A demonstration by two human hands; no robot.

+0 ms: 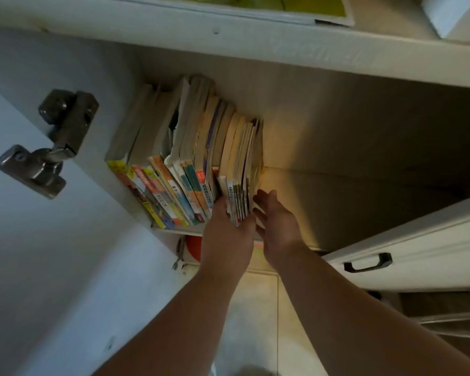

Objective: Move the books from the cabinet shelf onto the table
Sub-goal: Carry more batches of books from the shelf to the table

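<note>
Clearly books (190,164) stand upright in row at left end of cabinet shelf (337,213), spines facing person, long axis running back into cabinet. Left hand (228,226) touches front of rightmost thin bundle (240,185); whether its fingers curl round it, cannot tell. Right hand (276,221) just right of bundle, fingers (266,196) straight and spread, palm toward books. Bundle lies between hands; likely next: squeeze and pull out. Desk not in view.

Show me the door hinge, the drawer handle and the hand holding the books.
Door hinge (52,143), head view: its metal arm.
Drawer handle (368,263), head view: middle of the bar.
Left hand (227,229), head view: its back.
</note>
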